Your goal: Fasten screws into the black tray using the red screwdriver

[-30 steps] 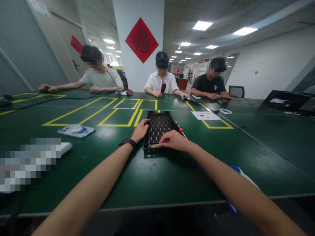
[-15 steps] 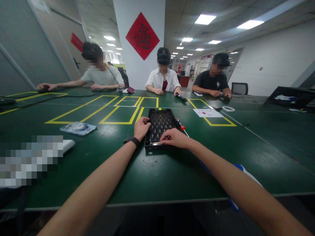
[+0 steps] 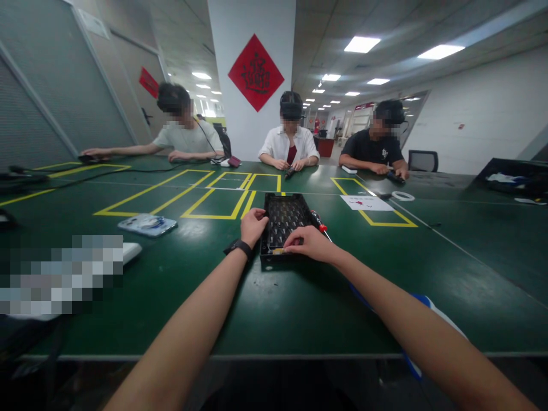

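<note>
Green table [image 3: 205, 308], office room, apparently ceiling-lit [image 3: 362, 44].

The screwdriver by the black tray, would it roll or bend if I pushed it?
The screwdriver might roll a little, because its handle looks rounded. The black tray close beside it could stop it on that side. It probably wouldn't bend easily, since its thin shaft looks straight and metal.

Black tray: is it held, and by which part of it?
The left hand holds the tray by its left edge. The right hand is at the strip; a grip there cannot be told.
</note>
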Tool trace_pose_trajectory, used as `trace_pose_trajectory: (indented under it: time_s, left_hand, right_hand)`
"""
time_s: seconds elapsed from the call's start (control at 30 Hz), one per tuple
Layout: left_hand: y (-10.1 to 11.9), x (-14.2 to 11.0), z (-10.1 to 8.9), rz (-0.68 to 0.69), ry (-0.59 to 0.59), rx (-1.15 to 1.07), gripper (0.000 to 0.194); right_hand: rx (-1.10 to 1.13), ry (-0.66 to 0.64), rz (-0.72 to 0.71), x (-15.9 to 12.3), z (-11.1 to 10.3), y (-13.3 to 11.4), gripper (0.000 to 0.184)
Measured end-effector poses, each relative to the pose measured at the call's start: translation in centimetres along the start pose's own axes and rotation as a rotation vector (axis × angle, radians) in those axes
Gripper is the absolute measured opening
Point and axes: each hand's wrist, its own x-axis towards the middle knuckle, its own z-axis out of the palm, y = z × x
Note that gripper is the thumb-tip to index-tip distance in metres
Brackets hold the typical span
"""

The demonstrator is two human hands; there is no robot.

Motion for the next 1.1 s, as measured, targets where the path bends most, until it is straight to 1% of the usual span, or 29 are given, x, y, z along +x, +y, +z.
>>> trace_pose_trajectory:
  time_s: [0.07,0.2,0.43,0.63,0.83,0.93,1.1]
  left_hand:
    - [-0.1,0.1,-0.2,0.013,-0.023,0.024,0.027]
    - [-0.3,0.3,-0.5,0.064,-0.082,0.061,0.022]
    - [-0.6,0.5,-0.4,0.082,-0.081,0.093,0.017]
    - [-1.1,0.6,-0.2,0.114,-0.104,0.044,0.02]
    - [-0.9,1.0,-0.1,0.171,-0.2,0.091,0.023]
    - [-1.0,1.2,-0.1,0.185,-0.199,0.104,0.025]
    - [-1.2,1.2,-0.1,0.185,-0.193,0.112,0.027]
  right_hand:
    - [0.002,0.027,-0.02,0.0,0.0,0.0,0.024]
    - [-0.022,0.007,-0.011,-0.1,0.2,0.2,0.023]
    - [-0.08,0.011,0.027,-0.2,0.4,0.5,0.023]
    - [-0.08,0.004,0.026,-0.1,0.5,0.7,0.023]
    - [-0.057,0.032,-0.019,-0.1,0.5,0.6,0.022]
    - [-0.055,0.033,-0.022,-0.1,0.5,0.7,0.021]
    - [0.011,0.033,0.036,-0.3,0.7,0.7,0.022]
